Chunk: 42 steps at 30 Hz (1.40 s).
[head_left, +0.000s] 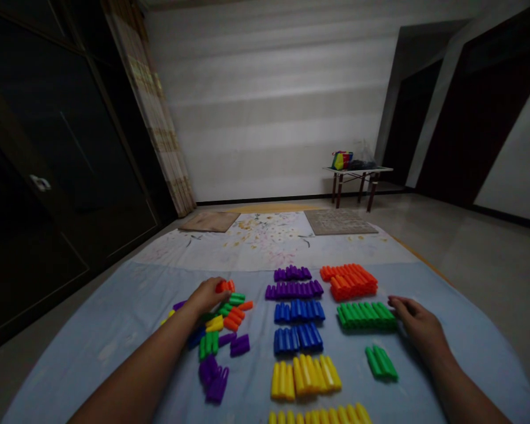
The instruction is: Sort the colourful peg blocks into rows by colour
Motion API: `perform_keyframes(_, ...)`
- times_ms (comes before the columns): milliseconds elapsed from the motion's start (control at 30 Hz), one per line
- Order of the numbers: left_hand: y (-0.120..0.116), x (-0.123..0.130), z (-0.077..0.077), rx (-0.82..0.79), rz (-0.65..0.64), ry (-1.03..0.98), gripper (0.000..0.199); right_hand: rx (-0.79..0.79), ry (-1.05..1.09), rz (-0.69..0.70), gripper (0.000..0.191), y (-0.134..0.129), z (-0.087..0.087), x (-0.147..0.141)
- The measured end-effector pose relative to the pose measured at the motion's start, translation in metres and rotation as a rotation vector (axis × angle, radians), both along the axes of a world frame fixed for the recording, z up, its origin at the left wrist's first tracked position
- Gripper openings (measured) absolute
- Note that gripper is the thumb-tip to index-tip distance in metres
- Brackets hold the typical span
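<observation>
My left hand (211,295) is closed around orange plastic tubes (226,286) at the far end of a loose, mixed pile. Around it lie green tubes (209,345), yellow tubes (215,323) and purple tubes (216,380); my forearm hides part of the pile. My right hand (419,327) is beside the right end of a green row (365,316), its fingers bent and their tips close together. Whether it holds anything is too dark to tell. A few joined green tubes (381,362) lie nearer me, left of my right forearm.
Sorted rows stand mid-table: purple (294,290), blue (298,338), yellow (307,377), with a stacked orange block (353,281) to their right. Two mats (341,222) lie at the far edge of the cloth-covered table (128,330). A small table (357,171) with bags is by the wall.
</observation>
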<state>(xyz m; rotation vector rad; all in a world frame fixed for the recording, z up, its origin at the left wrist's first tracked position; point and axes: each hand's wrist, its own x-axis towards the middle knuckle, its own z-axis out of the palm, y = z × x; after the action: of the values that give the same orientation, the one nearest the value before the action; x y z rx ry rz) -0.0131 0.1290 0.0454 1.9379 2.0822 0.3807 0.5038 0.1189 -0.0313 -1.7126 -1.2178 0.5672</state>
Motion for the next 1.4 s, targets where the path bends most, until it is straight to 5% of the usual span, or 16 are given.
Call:
perform_keyframes(233, -0.037, -0.003, 0.0, 0.012, -0.049, -0.141, 0.053, 0.033, -0.006, 0.01, 0.043, 0.0, -0.002, 0.001)
perform_keyframes(533, -0.076, -0.068, -0.021, 0.159, 0.318, -0.127, 0.06, 0.022, -0.039, 0.013, 0.043, 0.0, -0.003, 0.004)
perform_keyframes(733, -0.091, -0.042, -0.034, 0.176, 0.267, -0.182, 0.057, 0.029, -0.02, 0.023, 0.042, 0.005, -0.012, 0.009)
perform_keyframes(933, -0.103, -0.003, -0.023, 0.199, 0.278, -0.502, 0.057, 0.009, -0.025, 0.002, 0.043, 0.003, -0.008, 0.006)
perform_keyframes(1167, -0.105, -0.03, -0.012, 0.25, 0.416, -0.463, 0.056, 0.036, -0.044, -0.001, 0.042, 0.001, -0.006, 0.006)
perform_keyframes(1400, -0.115, -0.04, -0.012, 0.186, 0.39, -0.368, 0.05, 0.022, -0.04, 0.011, 0.044, 0.002, -0.008, 0.007)
